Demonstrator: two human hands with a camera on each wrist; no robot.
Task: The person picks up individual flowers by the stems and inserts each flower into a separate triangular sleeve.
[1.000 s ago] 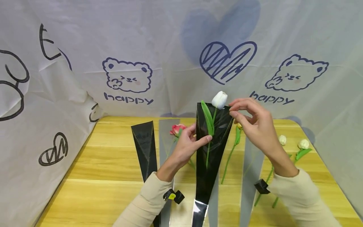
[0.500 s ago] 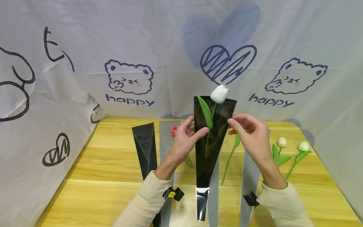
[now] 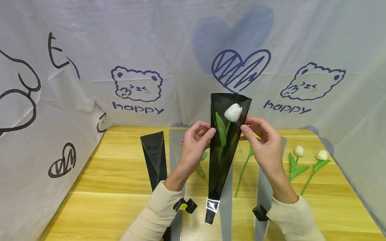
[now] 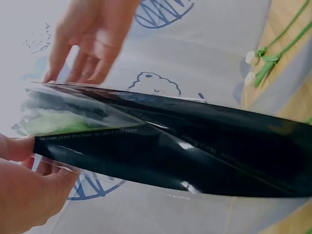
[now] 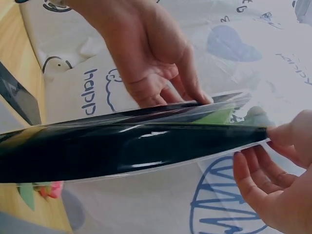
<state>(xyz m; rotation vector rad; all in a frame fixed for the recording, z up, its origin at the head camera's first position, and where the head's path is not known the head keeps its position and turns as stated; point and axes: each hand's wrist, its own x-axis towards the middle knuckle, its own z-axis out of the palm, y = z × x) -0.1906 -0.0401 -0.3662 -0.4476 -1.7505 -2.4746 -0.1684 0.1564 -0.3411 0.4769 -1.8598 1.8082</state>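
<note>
A black flower sleeve (image 3: 221,167), wide at the top and tapering to a narrow foot, is held upright above the table. Inside it sits a white tulip (image 3: 233,112) with a green leaf, its bloom below the sleeve's top edge. My left hand (image 3: 196,142) pinches the sleeve's left edge between thumb and fingers. On the opposite edge, my right hand (image 3: 263,142) pinches it at about the same height. In the left wrist view the sleeve (image 4: 195,146) shows a folded front with printed text; the leaf shows green through its clear part.
Another black sleeve (image 3: 153,157) lies on the wooden table (image 3: 105,180) at left. Grey sleeves (image 3: 176,147) lie beneath the hands. Two white flowers (image 3: 298,151) with green stems lie at right; a pink flower (image 5: 54,189) is mostly hidden. A printed cloth (image 3: 187,50) hangs behind.
The white tulip has gone down from above the sleeve's top edge to inside it. My left thumb has moved from the front onto the sleeve's left edge; my right hand has moved lower along the right edge.
</note>
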